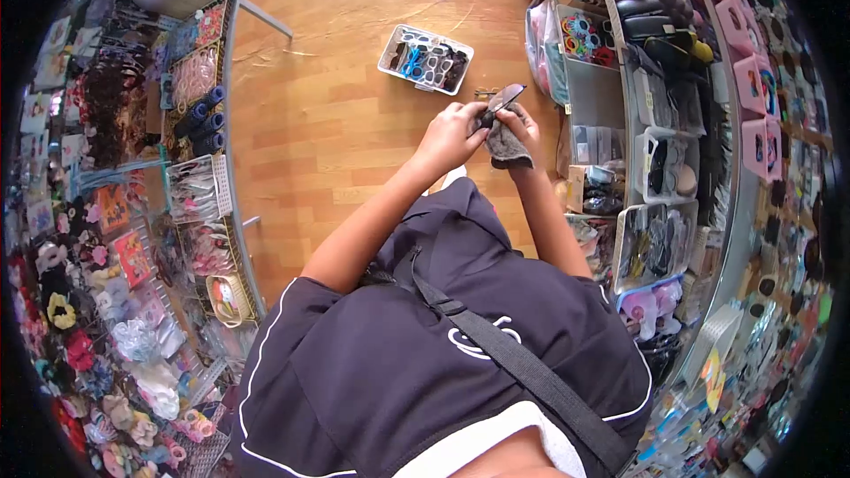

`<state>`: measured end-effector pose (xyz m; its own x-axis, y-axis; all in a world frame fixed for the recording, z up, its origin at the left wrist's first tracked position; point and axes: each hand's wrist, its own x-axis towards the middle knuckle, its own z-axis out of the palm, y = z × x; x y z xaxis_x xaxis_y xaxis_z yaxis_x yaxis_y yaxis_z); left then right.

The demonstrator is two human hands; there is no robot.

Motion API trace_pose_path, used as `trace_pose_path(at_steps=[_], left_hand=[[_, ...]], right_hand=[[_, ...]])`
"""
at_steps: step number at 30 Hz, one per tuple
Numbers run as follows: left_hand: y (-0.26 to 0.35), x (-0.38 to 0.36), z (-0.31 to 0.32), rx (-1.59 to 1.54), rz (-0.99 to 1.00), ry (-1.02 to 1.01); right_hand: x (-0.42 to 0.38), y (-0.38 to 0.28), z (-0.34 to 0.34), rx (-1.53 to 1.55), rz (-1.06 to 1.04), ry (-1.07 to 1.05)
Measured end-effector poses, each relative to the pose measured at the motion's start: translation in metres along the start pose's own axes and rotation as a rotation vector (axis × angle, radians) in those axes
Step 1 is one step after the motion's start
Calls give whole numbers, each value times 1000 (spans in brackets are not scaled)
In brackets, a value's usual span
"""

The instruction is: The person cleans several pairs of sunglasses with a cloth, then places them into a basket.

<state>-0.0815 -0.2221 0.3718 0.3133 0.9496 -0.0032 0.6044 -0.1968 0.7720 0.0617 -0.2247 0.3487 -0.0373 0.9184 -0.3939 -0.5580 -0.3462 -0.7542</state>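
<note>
Pinched in left grip (pixel 452 134), jutting right and far: sunglasses (pixel 506 96). In curled right grip (pixel 526 130), just beside: cloth (pixel 507 149). Far, on floor (pixel 305 164): tray (pixel 396 77).

1 camera, worn on the head, looks forward and steeply down past the wearer's dark shirt (pixel 354 372), which fills the lower middle from up close. The left hand (pixel 453 134) and right hand (pixel 529 131) sit farther out, near the centre, with the wooden floor (pixel 328 124) beyond. Its wide view curves the left shelves (pixel 199 195) and right shelves (pixel 655 142) inward, darkening the corners.
</note>
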Motion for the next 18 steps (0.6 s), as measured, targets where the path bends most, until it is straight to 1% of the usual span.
trace_pose_path(at_steps=[2,4,5,6,9,11,12,14,16,17,18], left_hand=[[-9,10,9,6,-61,-126],[-9,15,8,-219,-202,-234],[-13,17,11,-176,-219,-252],[-17,20,13,-202,-247,-262],[-34,24,21,-176,-318,-283],[-50,25,26,-114,-399,-192],[-54,25,26,-117,-410,-201],[-62,29,20,94,-460,-133],[-70,36,12,134,-497,-144],[-74,38,6,157,-492,-148],[-78,42,-1,181,-483,-153]], right_hand=[[16,6,-14,14,19,5],[30,15,-25,79,127,49],[38,21,-30,117,144,25],[42,22,-31,122,188,42],[55,25,-36,114,258,34],[67,29,-36,-104,306,-46],[73,32,-34,-183,294,-76],[82,34,-29,-339,336,-185],[91,39,-19,-361,470,-251],[96,50,-18,-296,467,-249],[102,55,-12,-295,441,-246]])
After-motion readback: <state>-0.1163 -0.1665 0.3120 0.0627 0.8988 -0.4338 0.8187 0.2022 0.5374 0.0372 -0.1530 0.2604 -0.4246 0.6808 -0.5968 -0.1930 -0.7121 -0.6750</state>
